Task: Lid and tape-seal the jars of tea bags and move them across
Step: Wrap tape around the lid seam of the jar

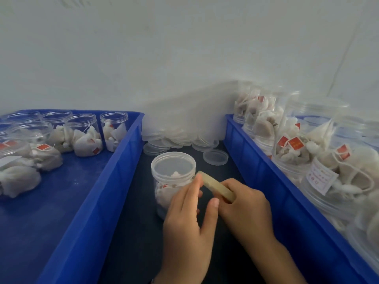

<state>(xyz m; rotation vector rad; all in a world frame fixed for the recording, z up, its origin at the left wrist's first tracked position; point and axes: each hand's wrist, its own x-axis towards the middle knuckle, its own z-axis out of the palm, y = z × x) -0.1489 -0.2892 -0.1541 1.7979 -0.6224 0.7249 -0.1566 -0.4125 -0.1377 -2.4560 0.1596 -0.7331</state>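
Note:
A clear plastic jar [172,177] of tea bags stands on the dark table between two blue trays, with a lid on top. My right hand [246,208] grips a flat tan roll of tape [216,186] right beside the jar's upper rim. My left hand [188,222] is against the jar's front right side, its fingers reaching up to the end of the tape roll and its thumb raised. The lower part of the jar is hidden behind my left hand.
The left blue tray [114,177] holds several open jars of tea bags [84,136]. The right blue tray [272,175] is packed with lidded jars [307,136]. A pile of loose clear lids [176,138] lies at the back by the wall, and one lid [215,157] lies apart.

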